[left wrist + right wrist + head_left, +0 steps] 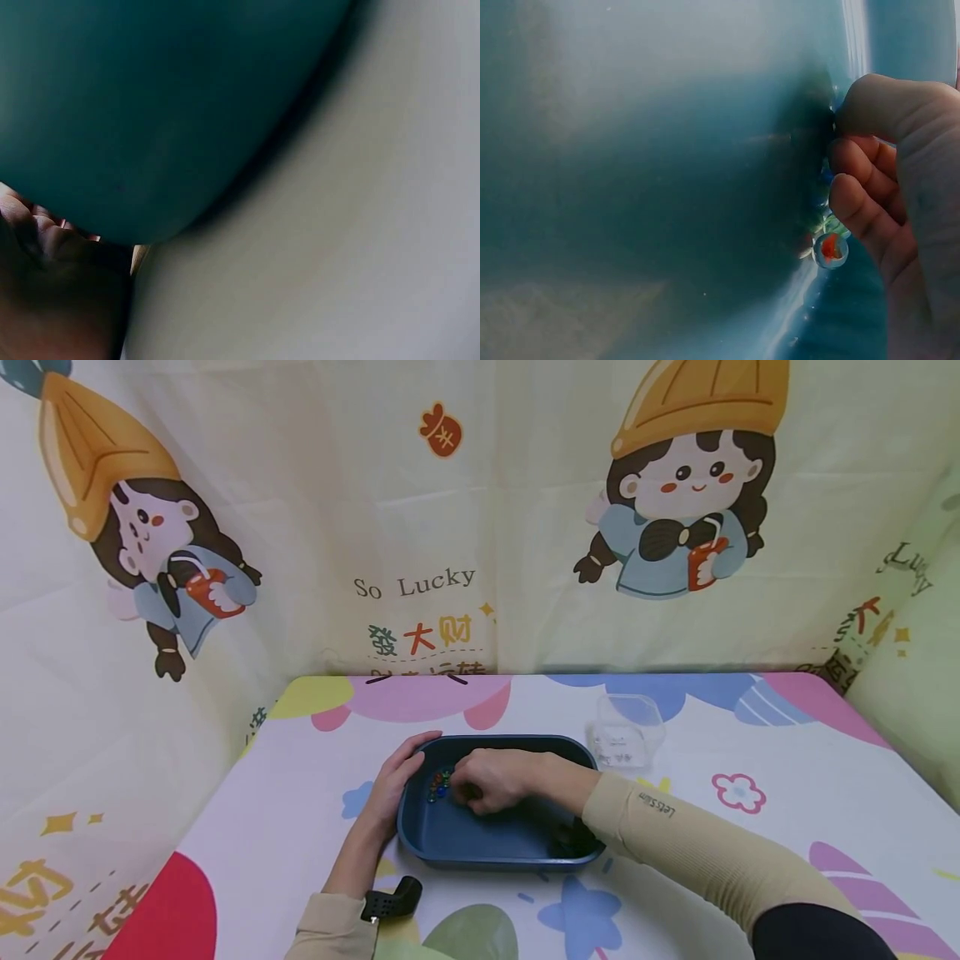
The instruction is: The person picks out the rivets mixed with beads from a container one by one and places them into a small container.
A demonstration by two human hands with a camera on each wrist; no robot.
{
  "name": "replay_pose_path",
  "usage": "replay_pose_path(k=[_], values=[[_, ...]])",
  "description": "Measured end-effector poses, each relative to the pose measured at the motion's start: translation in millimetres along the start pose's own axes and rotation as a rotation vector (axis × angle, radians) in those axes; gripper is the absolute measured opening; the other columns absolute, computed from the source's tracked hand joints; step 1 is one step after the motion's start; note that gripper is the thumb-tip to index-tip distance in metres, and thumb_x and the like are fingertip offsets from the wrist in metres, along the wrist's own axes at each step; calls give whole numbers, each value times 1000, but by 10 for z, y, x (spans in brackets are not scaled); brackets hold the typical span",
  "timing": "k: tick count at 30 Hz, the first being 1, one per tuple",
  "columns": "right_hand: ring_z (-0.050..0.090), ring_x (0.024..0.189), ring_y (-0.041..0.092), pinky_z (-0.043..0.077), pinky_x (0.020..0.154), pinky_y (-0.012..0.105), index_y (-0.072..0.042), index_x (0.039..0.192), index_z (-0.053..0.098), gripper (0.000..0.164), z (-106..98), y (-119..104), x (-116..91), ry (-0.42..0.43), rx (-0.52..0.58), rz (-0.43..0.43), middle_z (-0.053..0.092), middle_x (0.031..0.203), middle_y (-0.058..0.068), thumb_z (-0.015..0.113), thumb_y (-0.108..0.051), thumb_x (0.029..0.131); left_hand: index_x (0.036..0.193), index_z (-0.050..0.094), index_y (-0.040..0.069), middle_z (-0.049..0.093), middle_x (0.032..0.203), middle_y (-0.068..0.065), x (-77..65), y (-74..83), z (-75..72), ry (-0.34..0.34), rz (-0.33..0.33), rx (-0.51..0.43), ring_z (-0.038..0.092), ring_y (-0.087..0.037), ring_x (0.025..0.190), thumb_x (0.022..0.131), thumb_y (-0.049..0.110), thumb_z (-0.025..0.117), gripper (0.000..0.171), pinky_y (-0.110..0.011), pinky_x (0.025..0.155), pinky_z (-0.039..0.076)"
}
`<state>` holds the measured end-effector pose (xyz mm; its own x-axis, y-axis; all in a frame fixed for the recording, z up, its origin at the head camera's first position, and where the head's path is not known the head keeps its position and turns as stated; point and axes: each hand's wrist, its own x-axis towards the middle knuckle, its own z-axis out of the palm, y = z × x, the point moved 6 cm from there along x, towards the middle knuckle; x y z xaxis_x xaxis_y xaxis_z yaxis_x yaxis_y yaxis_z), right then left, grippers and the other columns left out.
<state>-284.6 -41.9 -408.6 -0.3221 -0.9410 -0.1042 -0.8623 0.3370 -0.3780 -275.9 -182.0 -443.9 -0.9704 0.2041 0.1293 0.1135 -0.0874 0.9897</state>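
Observation:
Inside a dark blue rectangular tub (487,843), my right hand (495,781) reaches down to the floor near the left end. Several small coloured glass marbles (438,787) are clustered right at its fingertips. Close up in the right wrist view, thumb and fingers are bent, with an orange-cored marble (830,250) just below them; I cannot tell whether any marble is pinched. My left hand (393,785) grips the tub's back left corner, thumb at the rim and fingers curving around the outside. The tub's wall (172,112) fills much of the left wrist view.
Behind the tub's right end stands a clear plastic box (628,735). A colourful printed cloth (675,877) covers the table, and a patterned curtain (525,543) hangs behind it. A black device (393,900) is strapped on the left wrist.

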Motion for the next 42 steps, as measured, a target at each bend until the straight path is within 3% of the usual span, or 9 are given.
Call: replay_pose_path(k=[9, 16, 25, 29, 36, 42], values=[[52, 71, 6, 45, 63, 17, -17, 89, 65, 11, -31, 8, -10, 27, 44, -10, 55, 80, -8, 71, -9, 90, 148, 46, 0, 48, 146, -19, -14, -3, -8, 2, -13, -17, 50, -24, 126, 109, 18, 36, 43, -30, 105, 41], [55, 75, 6, 49, 70, 18, -17, 98, 69, 9, -61, 61, -39, 73, 136, 11, 60, 85, -9, 69, -9, 93, 148, 46, 1, 49, 146, -19, -16, 1, 4, -2, -13, -23, 50, -26, 127, 109, 18, 36, 43, -30, 104, 43], [56, 81, 8, 51, 77, 20, -11, 107, 73, 15, -145, 59, -71, 156, 206, -1, 67, 95, -1, 68, -7, 93, 148, 45, -1, 48, 146, -22, -10, -9, -9, -15, -12, -34, 49, -31, 127, 109, 20, 37, 44, -30, 103, 43], [56, 81, 10, 52, 77, 22, -8, 109, 73, 16, -210, 42, -95, 212, 249, -16, 66, 96, 0, 67, -5, 94, 148, 44, 0, 47, 146, -23, -17, -2, -12, -17, -12, -39, 50, -30, 125, 109, 20, 37, 44, -31, 103, 44], [56, 78, 7, 54, 73, 25, -2, 107, 72, 16, -379, -28, -173, 384, 342, -102, 67, 92, 1, 67, -2, 91, 148, 45, 1, 49, 144, -19, -11, -9, -12, -12, -30, -41, 55, -23, 120, 110, 20, 36, 44, -29, 101, 45], [59, 75, 9, 56, 70, 28, 3, 106, 71, 16, -519, -67, -254, 505, 431, -175, 67, 89, -1, 68, 3, 90, 148, 44, 1, 49, 144, -17, 3, -22, -8, -17, -42, -28, 51, -24, 124, 110, 21, 35, 44, -30, 105, 42]])
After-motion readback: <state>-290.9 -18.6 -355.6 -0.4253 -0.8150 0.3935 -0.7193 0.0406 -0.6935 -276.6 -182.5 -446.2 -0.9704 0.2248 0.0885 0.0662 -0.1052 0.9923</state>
